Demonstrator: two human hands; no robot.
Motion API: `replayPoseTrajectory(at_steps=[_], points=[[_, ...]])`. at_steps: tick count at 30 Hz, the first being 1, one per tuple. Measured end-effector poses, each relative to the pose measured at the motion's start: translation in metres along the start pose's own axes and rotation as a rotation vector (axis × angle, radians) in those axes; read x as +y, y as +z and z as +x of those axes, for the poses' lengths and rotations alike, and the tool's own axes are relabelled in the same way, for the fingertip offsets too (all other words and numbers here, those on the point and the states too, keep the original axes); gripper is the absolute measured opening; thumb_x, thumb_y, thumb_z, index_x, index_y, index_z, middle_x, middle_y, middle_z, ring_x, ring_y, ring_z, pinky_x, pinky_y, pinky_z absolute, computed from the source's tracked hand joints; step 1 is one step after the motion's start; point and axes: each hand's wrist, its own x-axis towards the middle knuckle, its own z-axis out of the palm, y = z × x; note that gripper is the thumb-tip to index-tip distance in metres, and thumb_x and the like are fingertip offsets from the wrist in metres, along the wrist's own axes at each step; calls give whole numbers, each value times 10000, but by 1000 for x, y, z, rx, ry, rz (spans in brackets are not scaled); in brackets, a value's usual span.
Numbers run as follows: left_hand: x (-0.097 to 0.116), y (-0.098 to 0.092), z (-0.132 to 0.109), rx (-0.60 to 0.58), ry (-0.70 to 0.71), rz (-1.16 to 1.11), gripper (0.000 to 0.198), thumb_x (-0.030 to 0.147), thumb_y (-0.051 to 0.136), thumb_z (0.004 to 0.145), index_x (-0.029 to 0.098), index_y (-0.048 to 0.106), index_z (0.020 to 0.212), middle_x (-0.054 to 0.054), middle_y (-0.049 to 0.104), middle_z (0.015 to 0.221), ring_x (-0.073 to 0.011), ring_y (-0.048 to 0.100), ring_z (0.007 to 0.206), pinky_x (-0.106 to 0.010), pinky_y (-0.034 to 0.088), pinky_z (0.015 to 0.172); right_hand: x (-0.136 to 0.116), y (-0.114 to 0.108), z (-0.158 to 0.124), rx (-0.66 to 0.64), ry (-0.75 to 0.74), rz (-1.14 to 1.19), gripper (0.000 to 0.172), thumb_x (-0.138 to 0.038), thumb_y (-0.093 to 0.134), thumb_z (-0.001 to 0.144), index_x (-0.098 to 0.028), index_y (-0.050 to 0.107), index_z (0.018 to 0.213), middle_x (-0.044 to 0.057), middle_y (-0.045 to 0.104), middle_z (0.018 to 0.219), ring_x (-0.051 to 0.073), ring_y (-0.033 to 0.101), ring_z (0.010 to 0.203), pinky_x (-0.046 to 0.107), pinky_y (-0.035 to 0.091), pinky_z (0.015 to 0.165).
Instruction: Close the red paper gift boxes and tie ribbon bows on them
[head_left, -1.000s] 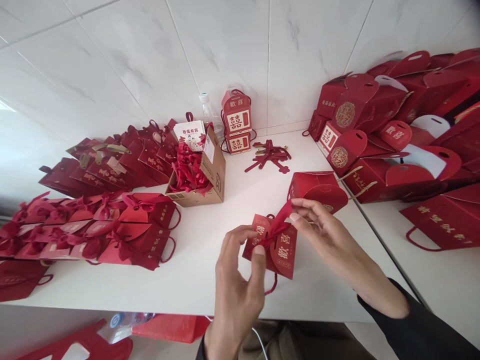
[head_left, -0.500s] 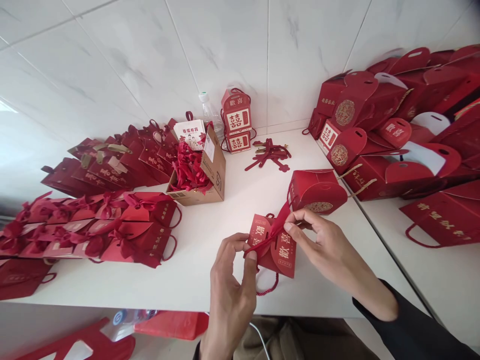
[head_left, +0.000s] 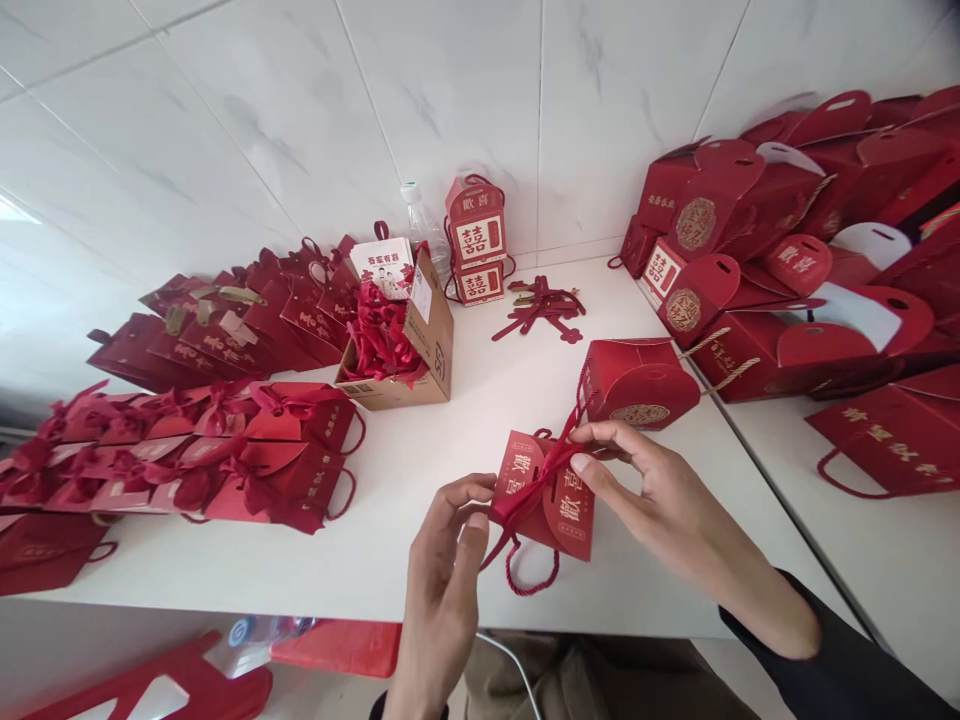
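Observation:
On the white table in front of me sits a small red gift box (head_left: 579,542) with gold lettering and a red cord handle that loops out towards me. A dark red ribbon (head_left: 534,488) crosses its top, one tail hanging over the near left edge. My right hand (head_left: 637,490) pinches the ribbon between thumb and fingertips at the box's far right. My left hand (head_left: 442,580) is at the box's left side, thumb and fingers apart, fingertips close by the ribbon. Just behind stands another red box (head_left: 637,380) with a round gold emblem.
A cardboard carton (head_left: 429,345) full of red ribbons stands behind to the left. Rows of ribbon-tied boxes (head_left: 289,480) line the left side. Red boxes (head_left: 757,215) are piled on the right. Flat red straps (head_left: 544,308) lie near the wall, beside two stacked boxes (head_left: 480,240).
My left thumb has come away from the ribbon, and the hand has drawn slightly left. The ribbon's near tail now hangs loose. My right hand keeps its pinch with little movement.

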Motion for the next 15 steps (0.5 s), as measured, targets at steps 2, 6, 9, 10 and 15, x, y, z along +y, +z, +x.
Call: replayPoseTrajectory(at_steps=[2,6,9,10,15], points=[[0,-1,-1,-19,9,23,187,413,566,1013,251,652,1049,-76,659,1290,-236,629,1205,-333,534,955,0,1,0,2,-6,7,324,-547,577,1007,-257,653,1130,33,710,1032,254,657,815,338,496,616],[0,2,-2,-18,41,86,159,380,606,998,237,639,935,-70,655,1260,-227,616,1197,-350,491,1018,6,3,1,25,-26,11,314,-574,571,1000,-274,661,1031,19,712,966,255,682,837,323,523,596],[-2,2,-2,-21,40,10,166,359,530,1033,233,634,1063,-100,665,1244,-217,647,1118,-338,531,932,19,2,1,100,-13,-14,380,-669,570,983,-331,676,1124,31,724,1100,287,712,927,329,568,564],[-2,1,-1,-25,30,-21,178,333,502,1040,230,625,1115,-107,673,1221,-208,661,1067,-336,543,898,24,2,1,107,-7,-27,410,-707,573,971,-353,676,1151,40,722,1142,305,717,956,343,590,565],[-8,-13,-3,-181,70,10,525,40,546,829,255,598,1305,-106,658,1281,-224,666,1094,-393,564,926,49,5,0,145,-38,-87,328,-741,601,952,-485,671,1143,62,749,1127,328,753,866,358,606,469]])
